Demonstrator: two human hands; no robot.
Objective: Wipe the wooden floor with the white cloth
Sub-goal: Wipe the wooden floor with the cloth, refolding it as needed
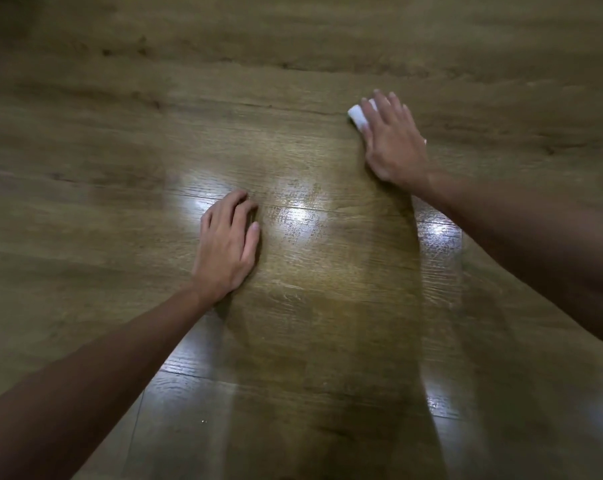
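Note:
The wooden floor [310, 289] fills the whole view, brown planks with bright light reflections in the middle. My right hand [393, 140] lies flat at the upper right, pressing a small white cloth [357, 116] against the floor; only the cloth's left end shows beyond my fingers. My left hand [229, 242] rests on the floor at centre left, fingers curled under, holding nothing. Both forearms reach in from the bottom corners.
Plank seams run across the floor. A dark shadow band lies between my arms, running toward the bottom edge. Nothing else stands on the floor in view.

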